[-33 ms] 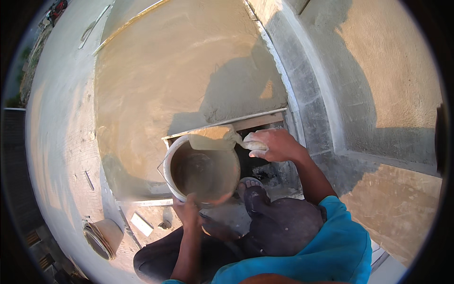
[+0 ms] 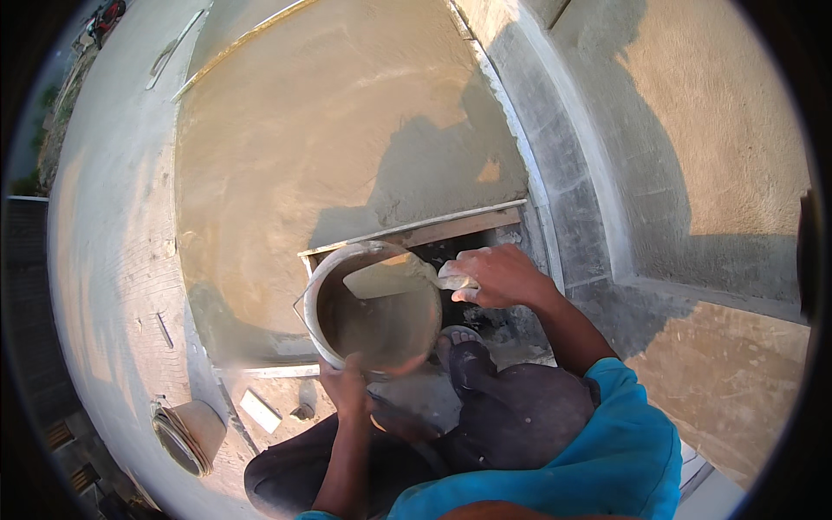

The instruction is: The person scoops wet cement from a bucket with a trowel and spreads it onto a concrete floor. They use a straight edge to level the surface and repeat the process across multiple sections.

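A pale bucket (image 2: 328, 322) with a wire handle is tilted beside a dark opening, its grimy inside facing up. My left hand (image 2: 345, 386) grips its near lower rim. My right hand (image 2: 496, 276) is closed around the handle of a trowel (image 2: 381, 284), whose broad, mortar-coated blade dips into the top of the bucket's mouth. Beyond them lies a wet, smoothed mortar slab (image 2: 286, 139), edged on the near side by a board (image 2: 416, 224). My bent legs and a sandaled foot (image 2: 459, 338) sit below the opening.
A plastered wall (image 2: 693, 156) rises on the right. At lower left stand stacked buckets (image 2: 186, 438), near a white offcut (image 2: 258, 412) and a small metal piece (image 2: 303, 412). A long yellowish strip (image 2: 247, 43) crosses the slab's far part; a long tool (image 2: 175, 49) lies at upper left.
My right hand has moved a little downward with the trowel, whose blade has dropped from the bucket's top edge further into its mouth. The bucket's far rim has shifted slightly upward in view.
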`<state>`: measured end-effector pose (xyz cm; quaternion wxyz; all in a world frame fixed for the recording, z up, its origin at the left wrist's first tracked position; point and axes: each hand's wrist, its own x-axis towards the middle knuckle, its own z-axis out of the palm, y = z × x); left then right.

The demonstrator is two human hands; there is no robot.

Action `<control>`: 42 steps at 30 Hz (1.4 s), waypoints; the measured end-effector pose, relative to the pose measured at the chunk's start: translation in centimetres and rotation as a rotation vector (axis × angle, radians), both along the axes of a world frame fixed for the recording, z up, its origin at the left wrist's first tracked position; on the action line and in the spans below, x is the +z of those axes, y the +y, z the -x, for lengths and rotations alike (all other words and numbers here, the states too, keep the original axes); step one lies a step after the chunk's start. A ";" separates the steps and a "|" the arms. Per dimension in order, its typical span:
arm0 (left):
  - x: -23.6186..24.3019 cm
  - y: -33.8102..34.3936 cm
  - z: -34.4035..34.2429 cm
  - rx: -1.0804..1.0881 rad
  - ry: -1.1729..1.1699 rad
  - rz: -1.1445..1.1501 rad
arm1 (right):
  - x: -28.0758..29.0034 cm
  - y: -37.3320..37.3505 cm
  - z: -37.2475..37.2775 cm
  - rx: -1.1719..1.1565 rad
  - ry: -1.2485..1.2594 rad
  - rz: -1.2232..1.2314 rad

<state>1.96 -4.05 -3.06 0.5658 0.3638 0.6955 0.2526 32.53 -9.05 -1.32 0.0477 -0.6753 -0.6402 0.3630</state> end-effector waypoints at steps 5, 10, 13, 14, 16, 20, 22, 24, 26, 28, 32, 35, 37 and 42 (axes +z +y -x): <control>0.6 -0.3 -0.7 -0.135 0.064 -0.070 | -5.6 1.0 6.9 0.195 -0.121 -0.077; -0.5 0.5 0.0 -0.191 0.151 -0.216 | -2.8 0.8 6.2 0.253 0.032 0.111; -0.3 0.2 -0.2 -0.190 0.128 -0.182 | -3.9 -0.2 5.9 0.241 0.198 0.108; -1.2 0.1 0.7 -0.197 0.134 -0.203 | -4.6 -0.3 6.2 0.241 0.261 0.119; -2.1 0.2 1.4 -0.195 0.104 -0.223 | -7.8 -0.4 5.9 0.169 0.486 0.107; -2.3 0.3 1.8 -0.112 -0.010 -0.187 | -8.1 0.3 5.7 -0.094 0.867 0.546; -1.9 0.6 1.7 -0.085 -0.046 -0.187 | -8.1 0.1 5.5 -0.164 0.975 0.533; -1.1 0.8 1.5 -0.084 -0.045 -0.211 | -7.4 -0.3 5.1 -0.208 1.004 0.493; -1.7 1.6 0.8 -0.019 -0.110 -0.159 | -5.8 -0.2 3.5 -0.264 0.944 0.435; -3.4 0.6 1.2 0.016 -0.115 -0.036 | -7.4 -0.7 1.0 -0.329 1.082 0.397; -1.5 0.6 1.2 0.071 -0.045 0.120 | -6.7 0.0 -2.6 -0.581 1.033 0.226; -0.5 0.5 0.4 0.063 -0.060 0.086 | -6.8 0.2 -6.3 -0.848 0.954 -0.025; -0.8 0.5 0.6 0.074 -0.074 0.040 | -6.3 1.1 -8.0 -1.037 0.865 -0.167; -2.0 0.7 1.6 0.089 -0.063 0.033 | -10.6 5.3 -13.0 -0.996 -0.243 -0.647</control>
